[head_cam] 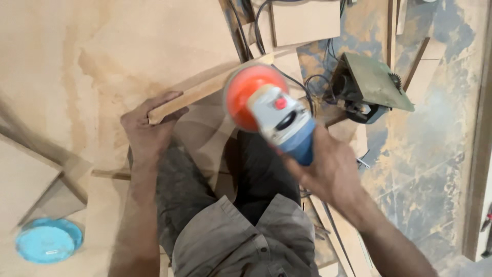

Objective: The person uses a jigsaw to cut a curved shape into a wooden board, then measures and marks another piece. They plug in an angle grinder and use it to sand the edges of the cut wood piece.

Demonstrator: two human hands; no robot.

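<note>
Head view, looking straight down: a narrow wooden strip point(205, 92) lies slantwise across a large sheet of pale board point(102, 51), its lower end at the left, its upper end running up to the right under the sanding tool. How much of the strip has been worked is hard to judge; its top face looks bare and even, sawdust is spread over the board around it, and motion blur hides the part beneath the disc, so the sanding seems to be in progress rather than finished.

The left hand point(148, 128) is clamped on the strip's lower left end, fingers curled over the top edge and thumb under it, pinning it to the board. The right hand point(328, 169) is closed around the blue body of a handheld disc sander point(279, 120), whose orange disc point(251, 95) sits over, and apparently on, the strip's right portion. So the strip spans the gap between the two hands, held by one and touched by the tool in the other.

The person's knees in dark trousers are directly below the strip. Further out, a black cable point(307, 84) trails from the sander toward a circular saw point(371, 84) resting base-up on the stained floor point(435, 128) at the right, among board offcuts. A round blue lid point(48, 240) lies at the lower left, well apart from both hands.
</note>
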